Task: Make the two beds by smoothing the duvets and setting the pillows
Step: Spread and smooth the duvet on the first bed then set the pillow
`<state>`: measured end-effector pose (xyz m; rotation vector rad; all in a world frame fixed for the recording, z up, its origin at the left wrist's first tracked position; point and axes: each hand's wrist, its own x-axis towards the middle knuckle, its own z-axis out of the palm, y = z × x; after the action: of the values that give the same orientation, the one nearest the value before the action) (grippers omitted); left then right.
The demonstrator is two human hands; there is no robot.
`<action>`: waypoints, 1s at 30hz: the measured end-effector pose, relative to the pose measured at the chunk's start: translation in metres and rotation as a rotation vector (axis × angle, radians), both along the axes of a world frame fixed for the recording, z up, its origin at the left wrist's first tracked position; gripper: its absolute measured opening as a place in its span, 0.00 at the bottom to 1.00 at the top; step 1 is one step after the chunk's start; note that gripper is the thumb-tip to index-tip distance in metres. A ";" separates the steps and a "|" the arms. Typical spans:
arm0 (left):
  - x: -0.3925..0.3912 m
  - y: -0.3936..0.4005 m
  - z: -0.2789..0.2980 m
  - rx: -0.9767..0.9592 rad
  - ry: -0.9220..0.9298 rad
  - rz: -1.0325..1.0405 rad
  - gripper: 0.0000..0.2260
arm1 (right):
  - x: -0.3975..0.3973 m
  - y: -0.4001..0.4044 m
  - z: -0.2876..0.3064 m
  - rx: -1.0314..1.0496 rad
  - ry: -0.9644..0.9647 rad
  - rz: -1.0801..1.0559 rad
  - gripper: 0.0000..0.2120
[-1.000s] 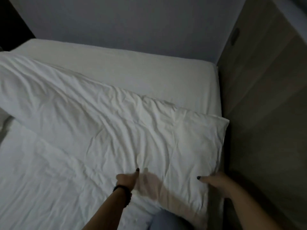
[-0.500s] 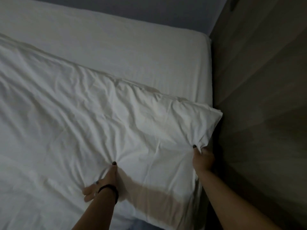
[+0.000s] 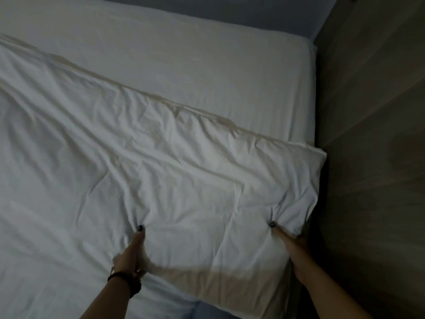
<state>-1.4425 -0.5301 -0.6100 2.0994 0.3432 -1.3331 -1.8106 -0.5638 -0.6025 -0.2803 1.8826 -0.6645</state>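
Both hands have hold of the crumpled white fabric duvet [image 3: 161,176] near its right-hand end: the left hand [image 3: 132,254] pinches a gather of cloth at its thumb tip, and the right hand [image 3: 289,240] grips the duvet close to its corner, by the wood-grain wall panel [image 3: 372,157], though the dim light hides how its fingers curl underneath. The duvet lies slantwise across the white sheeted bed [image 3: 207,72], its far edge running from upper left down to the right corner, so a broad strip of bare sheet shows beyond it. Creases fan out from both pinches and run across the whole cover. Judged from this, the work on this bed is at an early stage: the duvet needs squaring to the mattress and flattening. No pillow is in view, so setting them seems yet to come, and the second bed cannot be seen at all.
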 end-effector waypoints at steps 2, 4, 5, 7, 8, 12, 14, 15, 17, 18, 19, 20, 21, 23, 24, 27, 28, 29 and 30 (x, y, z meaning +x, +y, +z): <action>0.001 0.012 -0.006 -0.099 0.143 -0.002 0.37 | 0.004 0.015 0.004 0.009 -0.060 0.033 0.47; -0.003 0.021 -0.006 -0.171 0.227 -0.002 0.26 | 0.006 0.013 0.014 0.039 -0.181 0.065 0.44; -0.008 0.023 -0.001 -0.169 0.216 -0.024 0.23 | 0.008 0.009 0.020 0.045 -0.210 0.092 0.41; -0.017 0.021 0.009 -0.124 0.169 -0.054 0.23 | 0.012 -0.002 0.035 -0.002 -0.152 0.126 0.40; -0.018 0.019 0.007 -0.116 0.112 -0.060 0.27 | 0.014 -0.010 0.044 -0.055 -0.091 0.126 0.41; -0.037 0.004 0.031 -0.089 -0.095 -0.248 0.31 | 0.014 -0.030 0.088 -0.185 -0.016 0.082 0.41; -0.047 -0.006 0.045 -0.098 -0.171 -0.305 0.27 | 0.011 -0.034 0.114 -0.228 0.015 0.057 0.39; -0.052 -0.010 0.054 -0.115 -0.180 -0.321 0.26 | 0.008 -0.037 0.129 -0.255 0.039 0.056 0.38; -0.060 -0.015 0.072 -0.160 -0.183 -0.369 0.28 | 0.000 -0.043 0.157 -0.299 0.073 0.052 0.36; -0.064 -0.017 0.084 -0.173 -0.188 -0.397 0.28 | -0.002 -0.046 0.174 -0.321 0.085 0.057 0.37; -0.067 -0.017 0.097 -0.183 -0.192 -0.398 0.27 | -0.005 -0.051 0.190 -0.353 0.108 0.083 0.37; -0.069 -0.016 0.110 -0.201 -0.182 -0.368 0.26 | -0.007 -0.055 0.210 -0.379 0.152 0.119 0.37; -0.070 -0.015 0.124 -0.220 -0.168 -0.346 0.25 | -0.011 -0.057 0.230 -0.397 0.173 0.148 0.37; -0.077 -0.008 0.149 -0.276 -0.145 -0.338 0.22 | -0.024 -0.065 0.262 -0.463 0.236 0.199 0.40; -0.082 -0.002 0.156 -0.316 -0.141 -0.341 0.18 | -0.030 -0.069 0.274 -0.471 0.276 0.225 0.46; -0.094 0.008 0.159 -0.352 -0.046 -0.324 0.14 | -0.041 -0.076 0.279 -0.365 0.315 0.287 0.53; -0.095 0.005 0.145 -0.323 -0.010 -0.301 0.16 | -0.039 -0.074 0.273 -0.335 0.346 0.298 0.47; -0.097 0.003 0.135 -0.292 0.043 -0.302 0.17 | -0.038 -0.074 0.258 -0.300 0.394 0.318 0.43; -0.099 -0.001 0.125 -0.274 0.110 -0.329 0.17 | -0.030 -0.073 0.246 -0.265 0.437 0.340 0.42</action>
<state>-1.5411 -0.5307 -0.4853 1.9104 -0.1428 -1.5863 -1.8409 -0.6370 -0.3561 -0.9588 2.0823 -0.6521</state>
